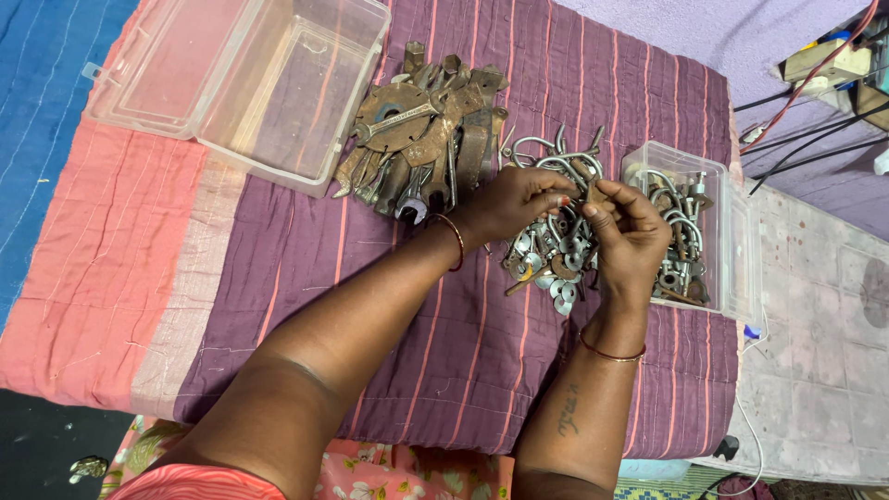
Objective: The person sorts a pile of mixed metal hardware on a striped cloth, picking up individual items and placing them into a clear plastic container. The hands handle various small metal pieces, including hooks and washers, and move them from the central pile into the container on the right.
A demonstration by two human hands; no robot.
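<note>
My left hand and my right hand meet over a heap of metal U-bolts, washers and nuts on a purple striped cloth. Both pinch a small rusty metal piece between their fingertips. A pile of rusty spanners and flat metal parts lies just left of my left hand. To the right of my right hand, a small clear plastic box holds more U-bolts.
A large clear plastic box with its lid open stands at the top left. Cables run over the tiled floor at the right. A blue cloth lies at far left.
</note>
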